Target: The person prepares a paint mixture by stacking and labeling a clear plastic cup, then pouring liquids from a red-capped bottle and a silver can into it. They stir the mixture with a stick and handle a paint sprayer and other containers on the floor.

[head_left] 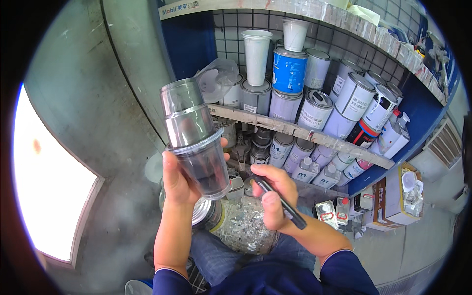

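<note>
My left hand (178,182) is wrapped round a clear plastic cup (202,167) with dark grey contents visible through its wall. A shiny metal two-tiered piece (184,120), like stacked cups, stands up out of the cup's rim, tilted a little to the left. To the right of the cup, my right hand (275,199) grips a black marker (290,211) slanting down to the right, close to the cup's side. Whether the marker is capped I cannot tell.
Shelves (305,129) hold several paint cans (314,110) and white cups (255,56). Lower right are metal tins (327,211) and a cardboard box (391,206) of plastic items. Below my hands are a paint-splattered surface (248,221) and a large can (206,216). A bright panel (59,187) is at left.
</note>
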`<state>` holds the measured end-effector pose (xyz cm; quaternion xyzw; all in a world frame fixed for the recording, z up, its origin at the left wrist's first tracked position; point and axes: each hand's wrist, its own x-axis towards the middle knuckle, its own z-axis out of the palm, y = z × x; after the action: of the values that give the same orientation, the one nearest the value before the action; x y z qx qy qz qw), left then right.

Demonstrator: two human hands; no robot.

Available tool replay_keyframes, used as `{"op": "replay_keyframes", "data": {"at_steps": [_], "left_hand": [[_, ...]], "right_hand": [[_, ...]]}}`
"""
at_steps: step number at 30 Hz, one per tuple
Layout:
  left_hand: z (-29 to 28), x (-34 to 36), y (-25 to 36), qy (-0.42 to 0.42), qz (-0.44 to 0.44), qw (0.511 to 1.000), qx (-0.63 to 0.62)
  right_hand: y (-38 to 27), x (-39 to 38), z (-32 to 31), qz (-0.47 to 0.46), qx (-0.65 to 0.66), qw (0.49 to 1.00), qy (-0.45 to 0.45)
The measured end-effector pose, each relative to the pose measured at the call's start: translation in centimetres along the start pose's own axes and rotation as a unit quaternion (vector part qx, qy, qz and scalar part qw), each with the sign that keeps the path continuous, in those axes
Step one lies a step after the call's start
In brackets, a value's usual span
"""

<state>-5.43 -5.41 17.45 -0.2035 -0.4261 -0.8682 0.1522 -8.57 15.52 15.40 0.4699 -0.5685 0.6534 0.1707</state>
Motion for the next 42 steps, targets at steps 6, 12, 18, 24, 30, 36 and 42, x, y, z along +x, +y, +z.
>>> {"op": "replay_keyframes", "data": {"at_steps": [6,12,18,24,30,36,42], "left_hand": [[0.5,0.1,-0.2,-0.035,-0.010,0.989,-0.144],[0.5,-0.4,0.1,-0.087,-0.051,0.962,-0.252],[1.0,-0.2,-0.3,-0.099,-0.045,0.949,-0.296],[1.1,-0.4,-0.4,-0.049,-0.034,0.970,-0.237],[1.0,-0.3,-0.2,-0.057,-0.027,0.981,-0.185],[0.8,-0.5,0.0,-0.056,-0.021,0.986,-0.155],[0.4,-0.8,0.4,-0.039,-0.024,0.994,-0.101]], "right_hand": [[-1.4,1.9,-0.6,-0.086,-0.009,0.996,-0.037],[-3.3,4.6,-0.5,-0.201,-0.009,0.975,-0.091],[-4.9,4.9,0.1,-0.222,-0.072,0.967,-0.106],[-4.1,5.1,0.4,-0.236,-0.072,0.963,-0.109],[-4.4,5.1,0.7,-0.225,-0.075,0.966,-0.098],[-4.4,5.0,0.7,-0.223,-0.080,0.967,-0.097],[-4.0,5.1,0.7,-0.235,-0.094,0.962,-0.106]]}}
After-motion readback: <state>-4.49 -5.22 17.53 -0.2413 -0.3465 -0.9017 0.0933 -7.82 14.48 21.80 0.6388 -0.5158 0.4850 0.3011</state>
